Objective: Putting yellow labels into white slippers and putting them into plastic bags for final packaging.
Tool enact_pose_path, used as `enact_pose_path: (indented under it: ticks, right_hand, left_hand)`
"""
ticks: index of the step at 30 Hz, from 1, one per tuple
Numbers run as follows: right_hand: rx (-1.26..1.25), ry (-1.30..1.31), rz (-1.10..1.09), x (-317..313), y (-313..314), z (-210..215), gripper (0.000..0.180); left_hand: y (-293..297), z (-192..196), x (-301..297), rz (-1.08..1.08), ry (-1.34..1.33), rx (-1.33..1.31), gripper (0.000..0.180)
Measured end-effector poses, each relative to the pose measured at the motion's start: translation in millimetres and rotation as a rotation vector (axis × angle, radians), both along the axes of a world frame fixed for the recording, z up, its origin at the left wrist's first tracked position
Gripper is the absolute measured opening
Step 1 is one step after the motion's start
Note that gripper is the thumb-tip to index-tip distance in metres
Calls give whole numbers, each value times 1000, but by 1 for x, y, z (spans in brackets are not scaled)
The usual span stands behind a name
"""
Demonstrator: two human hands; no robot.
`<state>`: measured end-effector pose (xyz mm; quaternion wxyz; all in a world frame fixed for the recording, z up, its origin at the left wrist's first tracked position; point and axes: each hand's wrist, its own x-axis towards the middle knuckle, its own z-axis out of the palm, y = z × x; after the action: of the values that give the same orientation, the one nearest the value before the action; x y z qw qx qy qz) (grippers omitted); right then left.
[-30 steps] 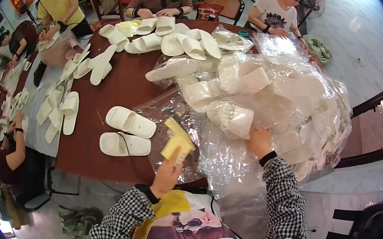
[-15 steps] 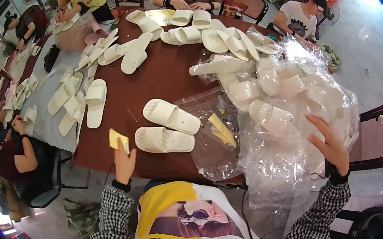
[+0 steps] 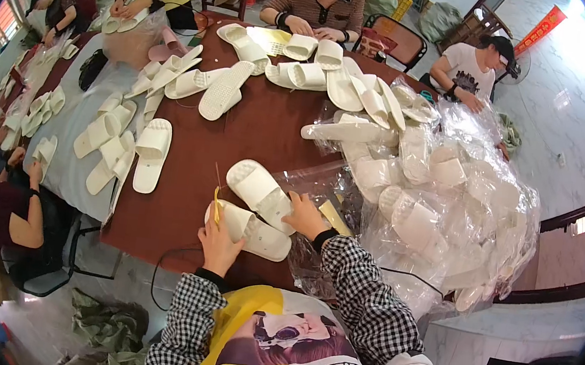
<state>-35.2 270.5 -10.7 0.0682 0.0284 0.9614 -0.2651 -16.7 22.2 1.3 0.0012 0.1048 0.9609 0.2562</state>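
A pair of cream slippers lies in front of me, toes to the left. My left hand point(image 3: 220, 246) is at the toe end of the nearer slipper point(image 3: 268, 241), pinching a small yellow paper slip point(image 3: 216, 206) that stands on edge. My right hand point(image 3: 306, 216) grips the heel end of the farther slipper point(image 3: 257, 184), which lies at a slant. The two slippers are close together, their heels toward my right hand. The undersides of my fingers are hidden.
Clear plastic bags with slippers point(image 3: 439, 221) cover the table's right side. More yellow slips point(image 3: 334, 217) lie on plastic beside my right hand. Loose slippers point(image 3: 227, 90) line the far and left sides of the dark red table point(image 3: 165, 222). Several people work around it.
My right hand has come left from the plastic bags to the farther slipper, which has turned aslant. My left hand has brought the yellow slip to the nearer slipper. The view has shifted.
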Motion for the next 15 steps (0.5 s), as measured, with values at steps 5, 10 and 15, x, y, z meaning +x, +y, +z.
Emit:
enact_pose_path:
  ticks: [5,10,15]
  right_hand:
    - [-431,-95,112,35,-7,6,48]
    - [-501,-201,-4,75,-11,21,43]
    - [-570,-48,-105,88,4,9,42]
  left_hand:
    - [-15,8,-43,-185,-75,261,92]
    - [-2,10,-64,-359,-104,328,96]
    - [17,4,-66,-452,-207,402,93]
